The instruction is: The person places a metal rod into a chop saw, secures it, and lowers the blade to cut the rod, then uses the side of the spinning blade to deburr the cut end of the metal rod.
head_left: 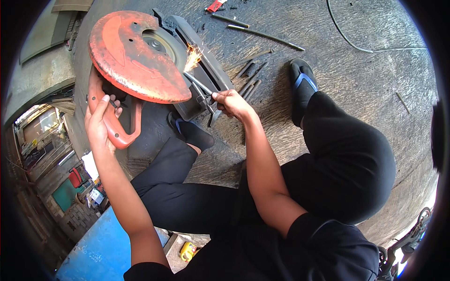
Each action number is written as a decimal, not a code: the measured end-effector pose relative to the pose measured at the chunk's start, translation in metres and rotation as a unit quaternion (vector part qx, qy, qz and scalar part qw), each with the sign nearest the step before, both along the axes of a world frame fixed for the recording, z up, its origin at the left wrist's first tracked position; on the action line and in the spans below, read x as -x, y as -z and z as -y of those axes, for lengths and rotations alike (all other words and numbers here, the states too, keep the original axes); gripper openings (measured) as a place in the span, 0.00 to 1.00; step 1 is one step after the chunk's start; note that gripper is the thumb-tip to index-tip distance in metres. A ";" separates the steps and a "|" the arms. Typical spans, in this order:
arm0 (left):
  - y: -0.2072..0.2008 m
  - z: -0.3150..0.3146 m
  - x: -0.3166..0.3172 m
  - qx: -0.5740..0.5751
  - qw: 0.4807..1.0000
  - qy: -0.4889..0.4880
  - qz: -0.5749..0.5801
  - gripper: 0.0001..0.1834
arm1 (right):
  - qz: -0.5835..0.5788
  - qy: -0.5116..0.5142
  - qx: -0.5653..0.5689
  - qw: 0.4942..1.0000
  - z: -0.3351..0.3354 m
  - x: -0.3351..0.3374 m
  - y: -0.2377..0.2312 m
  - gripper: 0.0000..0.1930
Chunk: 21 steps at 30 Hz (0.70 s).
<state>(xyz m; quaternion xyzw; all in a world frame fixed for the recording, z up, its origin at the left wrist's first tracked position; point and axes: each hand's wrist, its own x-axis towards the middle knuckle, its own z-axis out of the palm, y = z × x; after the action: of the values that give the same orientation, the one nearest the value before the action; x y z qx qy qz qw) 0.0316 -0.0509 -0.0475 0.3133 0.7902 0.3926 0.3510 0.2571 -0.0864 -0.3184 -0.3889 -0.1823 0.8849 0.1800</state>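
Note:
A chop saw with an orange blade guard (131,56) sits on the dark floor in front of me. My left hand (99,122) grips its orange handle (112,126), pressing it down. Sparks (192,57) fly where the blade meets a thin metal rod (199,83). My right hand (230,103) holds that rod by its near end, at the saw's black vise base (206,70). I squat with both legs in black trousers, my left foot in a sandal (190,132) beside the saw.
Several cut metal rods (251,77) lie right of the saw, and longer rods (265,33) lie farther out. My right sandal (302,89) rests on the floor. A black cable (347,40) curves at the top. A blue surface (101,248) shows lower left.

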 end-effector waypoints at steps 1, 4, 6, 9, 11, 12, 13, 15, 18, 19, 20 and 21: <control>0.000 0.000 -0.001 0.001 1.000 0.001 -0.001 0.20 | -0.001 0.001 0.001 1.000 0.000 0.001 0.000 0.14; 0.000 0.000 -0.001 0.004 1.000 -0.008 -0.011 0.19 | -0.014 0.007 0.018 1.000 0.000 0.003 0.001 0.14; 0.001 -0.001 0.000 0.005 1.000 -0.014 -0.012 0.19 | -0.023 0.005 0.020 1.000 0.000 0.002 0.001 0.14; 0.000 -0.001 -0.005 -0.003 1.000 -0.007 -0.015 0.20 | -0.011 0.006 0.019 1.000 0.001 0.003 0.001 0.14; 0.000 -0.001 -0.004 0.000 1.000 -0.011 -0.018 0.20 | -0.006 0.003 0.016 1.000 0.001 0.002 -0.001 0.14; 0.000 -0.001 -0.003 0.002 1.000 -0.016 -0.020 0.20 | 0.000 -0.001 0.012 1.000 0.000 0.002 -0.002 0.13; 0.000 -0.001 -0.001 0.003 1.000 -0.015 -0.020 0.20 | 0.001 0.000 0.012 1.000 0.000 0.001 -0.002 0.13; 0.000 -0.001 0.001 0.011 1.000 -0.017 -0.022 0.20 | 0.012 -0.001 -0.001 1.000 0.000 0.001 -0.002 0.14; 0.000 -0.001 -0.002 0.010 0.999 -0.023 -0.026 0.20 | 0.034 -0.006 -0.012 0.999 0.000 0.001 -0.003 0.14; 0.000 -0.001 -0.004 0.010 0.999 -0.022 -0.026 0.20 | 0.034 -0.005 -0.012 0.999 0.000 0.001 -0.002 0.14; -0.001 -0.002 -0.007 0.007 0.999 -0.028 -0.024 0.20 | 0.041 -0.006 -0.020 0.999 0.000 0.001 -0.002 0.15; -0.001 -0.003 -0.008 0.003 0.999 -0.034 -0.023 0.21 | 0.047 -0.006 -0.028 0.998 0.001 0.001 -0.002 0.15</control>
<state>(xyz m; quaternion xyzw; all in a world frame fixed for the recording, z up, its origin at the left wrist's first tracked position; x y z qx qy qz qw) 0.0399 -0.0483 -0.0463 0.2936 0.8096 0.3946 0.3202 0.2556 -0.0870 -0.3166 -0.4239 -0.2181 0.8611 0.1767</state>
